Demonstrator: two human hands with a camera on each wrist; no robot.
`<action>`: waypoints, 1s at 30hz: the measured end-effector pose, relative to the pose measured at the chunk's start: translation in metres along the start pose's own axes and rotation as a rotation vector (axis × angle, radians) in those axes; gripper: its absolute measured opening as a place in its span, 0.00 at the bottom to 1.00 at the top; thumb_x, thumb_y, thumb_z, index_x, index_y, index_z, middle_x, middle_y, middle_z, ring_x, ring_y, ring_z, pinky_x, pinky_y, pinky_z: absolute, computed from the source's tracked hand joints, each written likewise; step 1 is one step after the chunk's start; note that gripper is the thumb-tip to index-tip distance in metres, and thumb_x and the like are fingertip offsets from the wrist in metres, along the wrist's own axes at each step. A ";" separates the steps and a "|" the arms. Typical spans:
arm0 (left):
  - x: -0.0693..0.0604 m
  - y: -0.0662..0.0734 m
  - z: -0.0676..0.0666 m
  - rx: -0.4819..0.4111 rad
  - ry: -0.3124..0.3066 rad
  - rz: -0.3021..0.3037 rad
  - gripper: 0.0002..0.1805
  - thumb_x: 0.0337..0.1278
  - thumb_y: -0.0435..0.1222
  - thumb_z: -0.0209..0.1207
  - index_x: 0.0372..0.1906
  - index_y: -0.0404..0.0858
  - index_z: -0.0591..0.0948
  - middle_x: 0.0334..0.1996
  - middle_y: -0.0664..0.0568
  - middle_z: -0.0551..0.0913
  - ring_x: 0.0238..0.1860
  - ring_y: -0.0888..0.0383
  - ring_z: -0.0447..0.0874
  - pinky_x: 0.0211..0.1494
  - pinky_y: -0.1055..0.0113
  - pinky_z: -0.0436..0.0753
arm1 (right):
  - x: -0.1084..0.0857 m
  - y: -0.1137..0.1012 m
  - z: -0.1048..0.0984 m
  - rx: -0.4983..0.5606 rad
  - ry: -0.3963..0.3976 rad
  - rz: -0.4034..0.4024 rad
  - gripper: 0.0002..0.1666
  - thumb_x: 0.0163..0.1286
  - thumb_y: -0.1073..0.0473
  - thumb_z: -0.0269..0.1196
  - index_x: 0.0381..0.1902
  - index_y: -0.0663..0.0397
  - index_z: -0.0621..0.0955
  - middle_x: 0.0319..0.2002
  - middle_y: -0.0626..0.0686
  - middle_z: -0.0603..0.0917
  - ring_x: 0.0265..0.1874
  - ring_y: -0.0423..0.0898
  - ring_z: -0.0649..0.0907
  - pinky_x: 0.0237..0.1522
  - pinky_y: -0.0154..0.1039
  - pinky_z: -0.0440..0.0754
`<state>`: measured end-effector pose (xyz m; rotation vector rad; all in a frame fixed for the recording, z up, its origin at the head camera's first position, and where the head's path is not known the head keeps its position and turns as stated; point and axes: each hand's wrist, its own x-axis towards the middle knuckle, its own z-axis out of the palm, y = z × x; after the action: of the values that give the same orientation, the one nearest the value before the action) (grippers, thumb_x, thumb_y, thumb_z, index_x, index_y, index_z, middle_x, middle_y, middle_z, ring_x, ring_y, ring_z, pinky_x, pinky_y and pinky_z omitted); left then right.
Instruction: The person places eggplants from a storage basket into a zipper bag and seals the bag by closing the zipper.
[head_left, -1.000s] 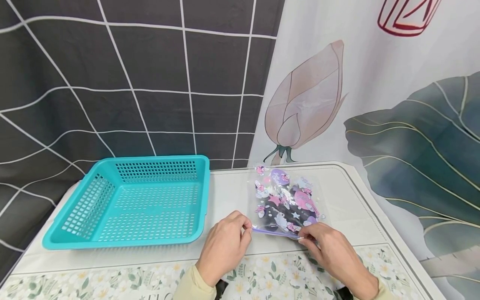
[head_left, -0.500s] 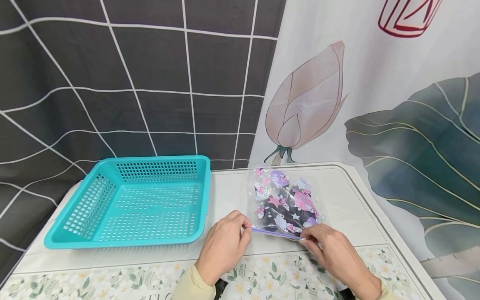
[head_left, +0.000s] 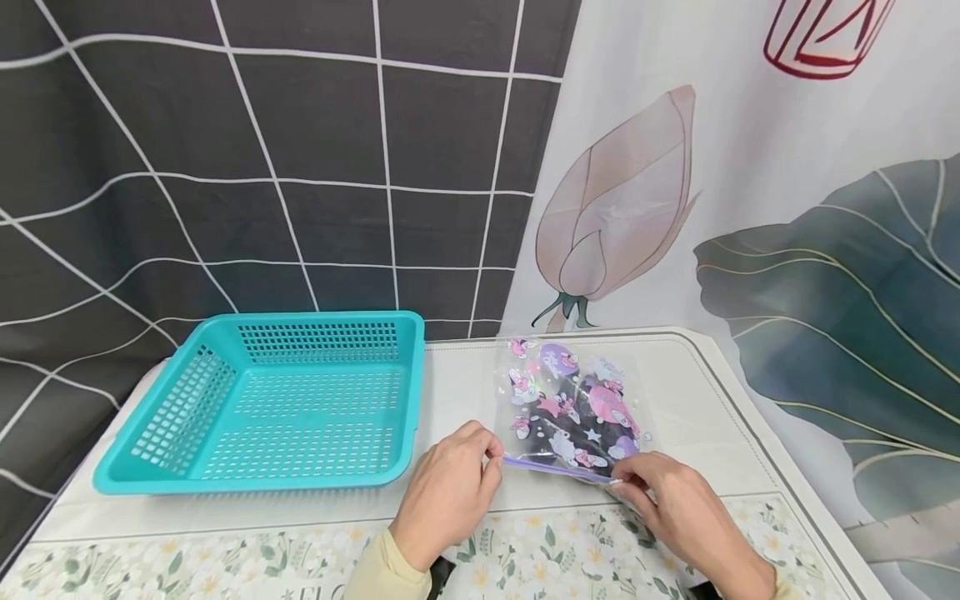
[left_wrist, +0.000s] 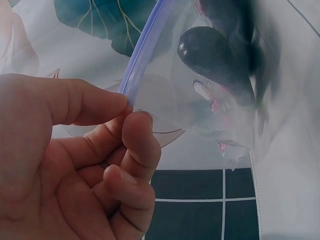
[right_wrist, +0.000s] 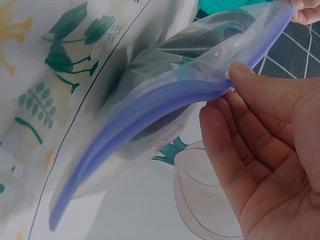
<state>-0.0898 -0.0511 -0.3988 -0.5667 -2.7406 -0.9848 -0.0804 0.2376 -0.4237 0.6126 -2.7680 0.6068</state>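
A clear zip bag (head_left: 551, 404) printed with pink and purple cartoon figures lies on the table, with dark rounded contents (left_wrist: 207, 50) inside whose kind I cannot tell. Along its near edge runs a purple zip strip (head_left: 551, 468). My left hand (head_left: 450, 483) pinches the strip's left end between thumb and index finger. At the strip, right of its middle, my right hand (head_left: 678, 508) pinches a small white slider (right_wrist: 227, 76), mostly hidden by thumb and fingers. In the right wrist view, the strip (right_wrist: 135, 110) curves away past the slider as two bands lying close together.
A turquoise plastic basket (head_left: 300, 417) with perforated sides stands left of my hands, nothing in it. Under the hands lies a white table cover (head_left: 705, 417) with a floral band (head_left: 247, 558). A dark gridded curtain (head_left: 315, 167) and a printed white one hang behind.
My right hand has slid a little to the right along the zip strip with the slider. The left hand keeps its pinch in place.
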 end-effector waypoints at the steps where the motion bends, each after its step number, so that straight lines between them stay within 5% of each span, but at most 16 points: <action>1: 0.000 0.000 0.000 0.001 0.003 0.000 0.06 0.60 0.31 0.59 0.29 0.44 0.80 0.32 0.59 0.79 0.24 0.67 0.70 0.29 0.70 0.73 | 0.000 0.000 0.000 0.001 -0.005 0.008 0.14 0.60 0.62 0.74 0.31 0.35 0.82 0.30 0.31 0.76 0.26 0.29 0.69 0.27 0.31 0.71; 30: 0.000 0.000 -0.001 0.017 0.032 0.008 0.06 0.59 0.31 0.60 0.29 0.44 0.80 0.31 0.59 0.79 0.22 0.67 0.67 0.27 0.71 0.71 | -0.010 0.010 -0.004 -0.012 0.013 0.005 0.16 0.58 0.65 0.74 0.30 0.37 0.81 0.30 0.33 0.76 0.26 0.29 0.69 0.27 0.30 0.71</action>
<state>-0.0895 -0.0515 -0.3978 -0.5541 -2.7136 -0.9600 -0.0757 0.2507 -0.4267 0.5969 -2.7599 0.5929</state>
